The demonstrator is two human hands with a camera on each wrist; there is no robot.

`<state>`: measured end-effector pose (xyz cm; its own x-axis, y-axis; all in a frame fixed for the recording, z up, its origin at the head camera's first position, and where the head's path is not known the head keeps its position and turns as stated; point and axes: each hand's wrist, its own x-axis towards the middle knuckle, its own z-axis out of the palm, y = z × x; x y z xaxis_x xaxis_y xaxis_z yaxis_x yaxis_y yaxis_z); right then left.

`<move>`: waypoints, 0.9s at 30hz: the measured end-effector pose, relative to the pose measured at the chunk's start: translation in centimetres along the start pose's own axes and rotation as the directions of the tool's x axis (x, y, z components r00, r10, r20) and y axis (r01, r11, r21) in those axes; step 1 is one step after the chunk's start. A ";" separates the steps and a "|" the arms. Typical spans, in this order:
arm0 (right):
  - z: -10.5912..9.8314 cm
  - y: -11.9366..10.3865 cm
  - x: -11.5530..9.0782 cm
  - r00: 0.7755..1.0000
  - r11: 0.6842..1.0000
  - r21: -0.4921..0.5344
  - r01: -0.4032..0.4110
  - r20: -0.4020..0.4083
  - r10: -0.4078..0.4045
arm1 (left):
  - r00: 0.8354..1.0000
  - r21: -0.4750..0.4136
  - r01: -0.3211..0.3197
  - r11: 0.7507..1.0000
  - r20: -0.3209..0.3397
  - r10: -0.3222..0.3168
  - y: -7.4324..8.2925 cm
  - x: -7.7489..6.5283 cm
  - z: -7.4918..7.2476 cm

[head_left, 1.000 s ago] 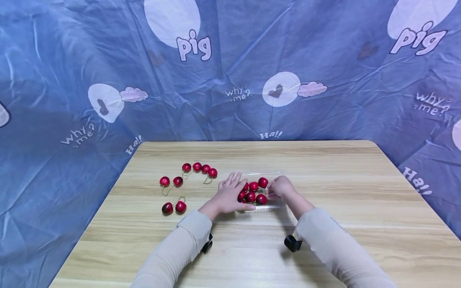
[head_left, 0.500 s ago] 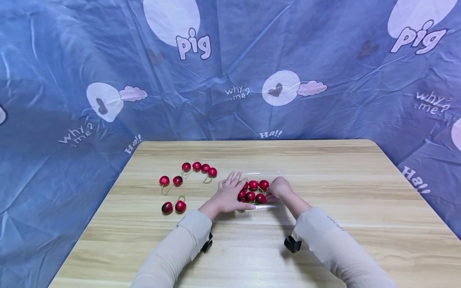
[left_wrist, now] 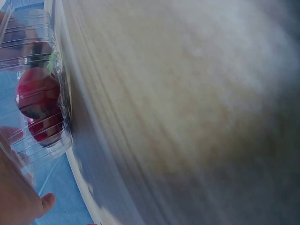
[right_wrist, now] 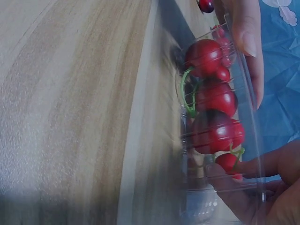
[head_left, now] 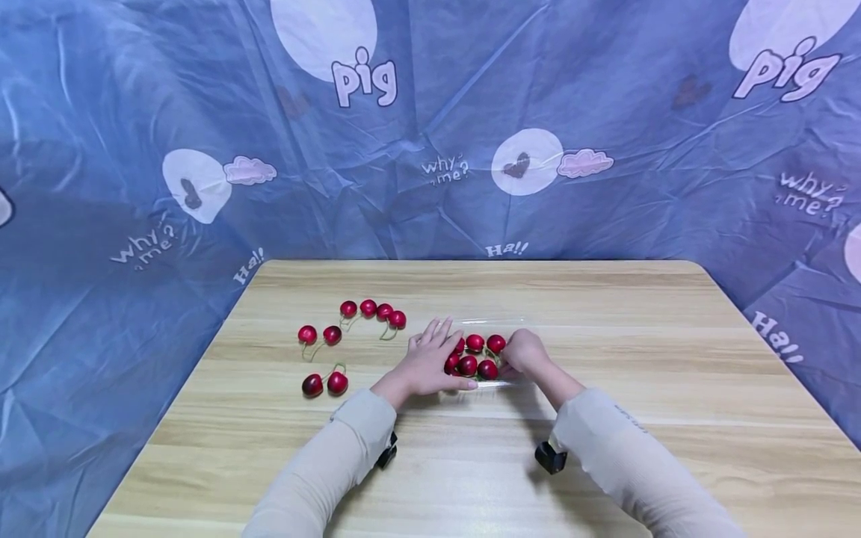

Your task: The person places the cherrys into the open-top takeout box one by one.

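A clear plastic box holding several red cherries with green stems stands on the table. My left hand rests across its left end, fingers spread and straight, thumb along the near rim. At the other end my right hand reaches down into the box. In the right wrist view, its thumb and forefinger pinch a small-looking cherry with a stem. The right fingertips are hidden in the head view. Through the box wall, the left wrist view shows dark red cherries.
Left of the box, several more cherries lie on the wooden table, some joined in pairs by stems, such as the nearest pair. A blue printed cloth hangs behind the table.
The cherry beside my right hand has shifted slightly right, and the right hand has moved a little deeper over the box end. My left hand has stayed in place.
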<state>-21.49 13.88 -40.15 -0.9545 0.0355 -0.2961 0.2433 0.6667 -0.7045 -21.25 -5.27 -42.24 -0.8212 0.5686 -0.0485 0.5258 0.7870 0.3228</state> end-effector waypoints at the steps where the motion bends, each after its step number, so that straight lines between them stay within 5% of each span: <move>1: -0.1 0.0 -0.1 1.000 1.000 -0.015 0.009 -0.002 -0.009 | 1.000 0.004 0.000 1.000 0.001 0.000 0.0 0.0 0.0; 11: -1.2 -0.3 -0.8 0.997 0.996 -0.047 0.074 0.022 -0.073 | 1.000 0.010 -0.002 1.000 0.001 0.002 0.1 0.0 -0.2; 20: -2.2 0.1 -1.3 0.988 0.983 0.163 0.081 0.119 -0.101 | 1.000 0.008 0.000 1.000 0.001 0.000 0.2 0.0 -0.2; 27: -2.9 1.0 -1.4 0.968 0.970 0.151 0.193 0.130 -0.213 | 1.000 0.009 -0.001 1.000 0.015 0.001 0.2 0.0 -0.3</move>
<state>-20.40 16.60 -38.57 -0.9538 -0.2039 -0.2205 0.0779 0.5410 -0.8374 -21.16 -5.18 -41.90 -0.8174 0.5726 -0.0628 0.5283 0.7886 0.3146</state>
